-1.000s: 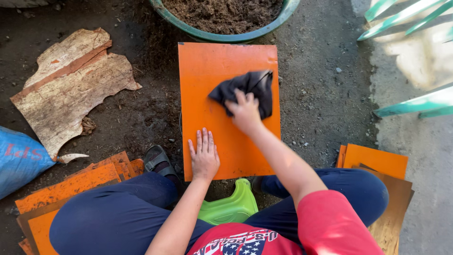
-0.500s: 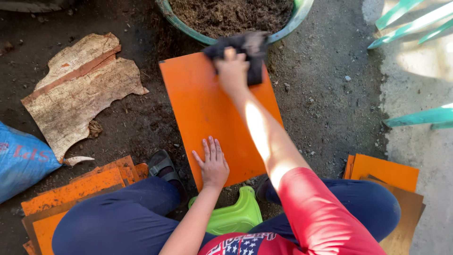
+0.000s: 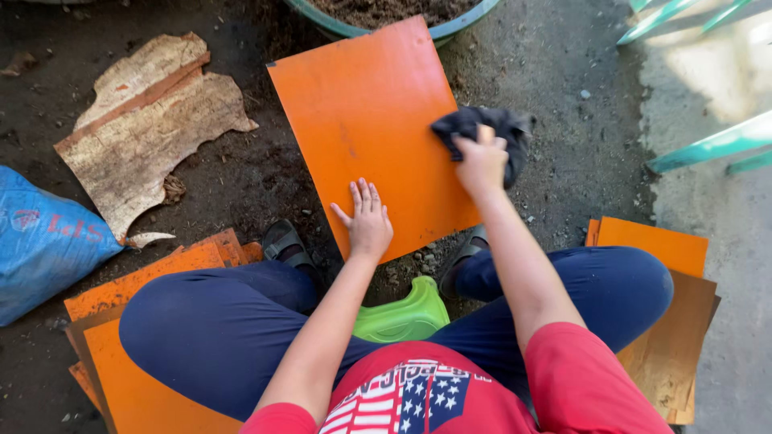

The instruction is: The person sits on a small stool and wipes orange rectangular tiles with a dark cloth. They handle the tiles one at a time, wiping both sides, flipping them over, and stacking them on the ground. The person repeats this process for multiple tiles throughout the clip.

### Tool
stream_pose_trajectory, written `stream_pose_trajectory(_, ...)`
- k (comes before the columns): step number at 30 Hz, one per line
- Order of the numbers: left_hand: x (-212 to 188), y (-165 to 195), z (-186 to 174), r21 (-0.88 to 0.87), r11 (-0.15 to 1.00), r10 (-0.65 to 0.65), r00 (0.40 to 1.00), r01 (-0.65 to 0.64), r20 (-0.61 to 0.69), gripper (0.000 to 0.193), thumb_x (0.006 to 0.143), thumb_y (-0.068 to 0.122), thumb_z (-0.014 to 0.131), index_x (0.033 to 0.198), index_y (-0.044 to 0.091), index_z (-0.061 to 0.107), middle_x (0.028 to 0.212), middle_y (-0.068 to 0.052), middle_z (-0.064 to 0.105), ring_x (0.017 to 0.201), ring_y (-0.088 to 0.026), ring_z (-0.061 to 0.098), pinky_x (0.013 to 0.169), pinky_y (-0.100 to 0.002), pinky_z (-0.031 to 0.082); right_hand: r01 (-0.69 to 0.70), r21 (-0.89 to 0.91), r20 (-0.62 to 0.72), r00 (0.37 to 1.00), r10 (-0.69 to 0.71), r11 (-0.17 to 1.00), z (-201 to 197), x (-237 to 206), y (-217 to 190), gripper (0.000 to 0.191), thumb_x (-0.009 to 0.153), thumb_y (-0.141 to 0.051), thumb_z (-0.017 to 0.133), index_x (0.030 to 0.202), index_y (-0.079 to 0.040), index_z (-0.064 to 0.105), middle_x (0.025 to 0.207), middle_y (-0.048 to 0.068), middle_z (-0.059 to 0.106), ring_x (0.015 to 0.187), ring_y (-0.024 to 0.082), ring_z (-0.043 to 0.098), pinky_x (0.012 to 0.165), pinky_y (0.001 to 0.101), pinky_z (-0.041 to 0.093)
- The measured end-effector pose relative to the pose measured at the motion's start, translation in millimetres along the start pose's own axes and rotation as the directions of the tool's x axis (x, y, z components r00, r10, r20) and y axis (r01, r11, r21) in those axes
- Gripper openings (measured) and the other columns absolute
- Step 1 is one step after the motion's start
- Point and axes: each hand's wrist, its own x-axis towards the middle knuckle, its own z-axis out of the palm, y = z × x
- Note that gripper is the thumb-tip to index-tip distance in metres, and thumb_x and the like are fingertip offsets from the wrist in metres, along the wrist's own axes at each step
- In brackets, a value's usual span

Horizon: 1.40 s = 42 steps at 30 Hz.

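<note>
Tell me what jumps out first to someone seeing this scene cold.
A bright orange board lies on the dark ground at centre. The left hand presses flat on its near edge, and the right hand holds a dark cloth at its right edge. More orange boards are stacked at lower left.

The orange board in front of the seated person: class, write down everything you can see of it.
The orange board is a flat, roughly square panel, smooth and matte, with a few faint scuffs. It lies on the dark dirt ground, turned at an angle, its far edge at or over the rim of a green tub of soil. The left hand presses flat on its near part. The right hand holds a dark cloth at its right edge.
</note>
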Motion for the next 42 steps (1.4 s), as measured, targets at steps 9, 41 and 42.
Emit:
stream_pose_trajectory(9, -15, -68, -25, -0.876, 0.199, -0.559, 0.785, 0.439, 0.266, 0.052, 0.106, 0.029, 0.048, 0.145, -0.005, 0.046, 0.148, -0.020, 0.053, 0.136, -0.033, 0.052, 0.112, -0.047, 0.040, 0.114, 0.210, -0.327, 0.944, -0.040, 0.971, -102, -21, -5, 0.043, 0.076, 0.001, 0.073, 0.118, -0.009, 0.074, 0.114, 0.022, 0.058, 0.106, 0.043, 0.062, 0.093, 0.0461, 0.052)
stream_pose_trajectory(41, -24, -68, -22, -0.929, -0.240, -0.565, 0.738, 0.282, 0.370, 0.038, 0.110, 0.029, 0.048, 0.123, -0.002, 0.065, 0.119, -0.009, 0.071, 0.107, -0.018, 0.066, 0.096, -0.032, 0.052, 0.286, 0.248, -0.249, 0.942, -0.224, 0.925, -93, -44, -65, 0.044, 0.076, 0.003, 0.074, 0.118, -0.012, 0.073, 0.115, 0.022, 0.062, 0.100, 0.044, 0.062, 0.084, 0.0514, 0.050)
stream_pose_trajectory(42, -25, -69, -20, -0.951, -0.192, -0.550, 0.776, 0.243, 0.310, 0.034, 0.110, 0.025, 0.052, 0.123, -0.003, 0.065, 0.119, -0.011, 0.071, 0.107, -0.019, 0.065, 0.097, -0.032, 0.051, 0.335, 0.232, -0.159, 0.939, -0.304, 0.913, -86, -52, -98, 0.044, 0.078, 0.003, 0.074, 0.119, -0.014, 0.074, 0.112, 0.021, 0.064, 0.096, 0.043, 0.063, 0.077, 0.0528, 0.050)
